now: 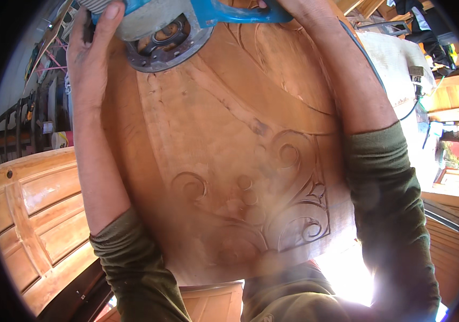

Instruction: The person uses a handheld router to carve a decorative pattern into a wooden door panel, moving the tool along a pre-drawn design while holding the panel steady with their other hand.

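A blue and grey handheld power router (160,19) stands at the top of the view, its round metal base (173,63) on a brown wooden panel (202,123). My left hand (94,40) is closed around the side of its body, thumb up along the housing. My right hand (302,11), partly cut off by the upper edge, grips the blue rear handle (243,13). Carved scrolls (296,153) and curved grooves mark the panel's near right part. The cutting bit cannot be made out inside the base opening.
A paneled wooden door (42,201) lies at the left. My legs (288,290) are below the panel's near edge. A dark cord (366,51) runs beside my right forearm. A pale covered surface (393,61) and assorted gear stand at the far right, with more wooden panels (449,99) beyond.
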Demonstrator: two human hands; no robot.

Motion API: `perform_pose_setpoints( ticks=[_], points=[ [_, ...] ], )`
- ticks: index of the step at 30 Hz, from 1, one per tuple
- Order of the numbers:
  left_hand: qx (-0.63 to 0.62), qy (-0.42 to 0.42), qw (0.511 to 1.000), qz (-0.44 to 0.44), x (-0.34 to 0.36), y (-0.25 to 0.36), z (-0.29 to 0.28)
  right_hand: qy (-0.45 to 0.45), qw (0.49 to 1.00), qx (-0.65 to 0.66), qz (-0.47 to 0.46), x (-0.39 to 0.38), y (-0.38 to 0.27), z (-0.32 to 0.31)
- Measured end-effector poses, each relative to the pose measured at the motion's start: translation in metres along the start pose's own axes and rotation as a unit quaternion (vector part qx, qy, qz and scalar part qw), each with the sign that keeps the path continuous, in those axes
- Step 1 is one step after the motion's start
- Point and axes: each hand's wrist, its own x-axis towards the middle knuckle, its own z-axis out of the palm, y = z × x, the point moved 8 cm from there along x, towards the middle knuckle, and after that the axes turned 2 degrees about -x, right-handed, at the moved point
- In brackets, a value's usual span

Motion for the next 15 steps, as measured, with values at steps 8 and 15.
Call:
perform_pose_setpoints(
  ticks=[8, 15],
  points=[
    [-0.116, -0.072, 0.990, 0.047, 0.002, 0.015, 0.013, -0.030, 0.998, 0.039, -0.041, 0.001, -0.002, 0.000],
    [-0.008, -0.052, 0.998, 0.039, 0.001, 0.020, 0.011, -0.009, 1.000, 0.021, 0.000, -0.002, -0.007, 0.002]
  ],
)
